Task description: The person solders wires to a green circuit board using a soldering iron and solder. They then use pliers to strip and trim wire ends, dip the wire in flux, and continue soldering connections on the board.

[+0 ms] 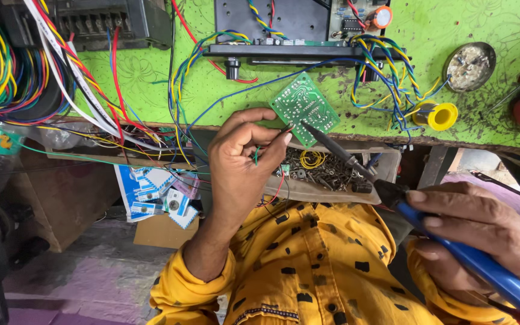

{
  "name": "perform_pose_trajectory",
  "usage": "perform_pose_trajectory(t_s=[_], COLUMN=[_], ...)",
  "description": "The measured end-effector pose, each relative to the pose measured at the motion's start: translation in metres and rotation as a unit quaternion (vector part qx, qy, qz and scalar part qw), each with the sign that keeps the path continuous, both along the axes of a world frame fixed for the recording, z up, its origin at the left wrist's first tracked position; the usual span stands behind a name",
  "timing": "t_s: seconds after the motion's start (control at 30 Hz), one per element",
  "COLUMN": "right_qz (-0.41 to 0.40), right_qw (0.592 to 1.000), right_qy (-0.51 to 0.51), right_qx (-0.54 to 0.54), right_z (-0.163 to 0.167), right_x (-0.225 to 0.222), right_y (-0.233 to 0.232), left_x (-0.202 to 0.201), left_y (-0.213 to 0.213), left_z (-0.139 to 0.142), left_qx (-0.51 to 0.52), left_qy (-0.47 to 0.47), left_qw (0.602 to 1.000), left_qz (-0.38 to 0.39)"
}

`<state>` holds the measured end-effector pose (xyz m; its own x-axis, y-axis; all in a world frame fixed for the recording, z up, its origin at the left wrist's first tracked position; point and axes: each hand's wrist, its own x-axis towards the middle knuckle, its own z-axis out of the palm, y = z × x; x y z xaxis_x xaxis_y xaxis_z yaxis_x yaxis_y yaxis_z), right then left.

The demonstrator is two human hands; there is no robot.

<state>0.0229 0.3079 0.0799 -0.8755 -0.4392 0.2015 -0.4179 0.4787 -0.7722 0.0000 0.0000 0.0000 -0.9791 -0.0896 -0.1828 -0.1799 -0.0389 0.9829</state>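
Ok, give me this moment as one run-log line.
left hand: pinching thin wires at green circuit board | right hand: gripping blue-handled soldering iron, tip at board edge | solder spool: on bench

Green circuit board (304,108) tilts at the bench edge, solder side up; the blue-handled soldering iron (419,219) angles its tip onto it.

Mustard-yellow shirt with small black rectangular marks, buttoned front, long sleeves bunched at both wrists
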Motion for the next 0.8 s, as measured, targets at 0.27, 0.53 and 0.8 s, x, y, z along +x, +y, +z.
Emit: perform_pose_trajectory(t_s=[0.27,0.53,0.8], right_qz=[-0.022,-0.361,-0.409], right_qw=[0.999,0.848,0.879], right_qy=[-0.022,0.322,0.244], right_qx=[-0.013,0.216,0.02], right_z=[0.002,-0.025,-0.038], right_x=[0.008,0.078,0.072], right_y=[0.003,0.088,0.079], left_x=[-0.003,-0.002,0.0], left_y=[0.0,-0.004,-0.003], left_z=[0.003,0.002,-0.004], left_qx=[0.011,-0.115,-0.056], left_qy=[-0.002,0.069,0.068], left_qw=[1.0,0.991,0.996], left_qz=[0.005,-0.012,-0.004])
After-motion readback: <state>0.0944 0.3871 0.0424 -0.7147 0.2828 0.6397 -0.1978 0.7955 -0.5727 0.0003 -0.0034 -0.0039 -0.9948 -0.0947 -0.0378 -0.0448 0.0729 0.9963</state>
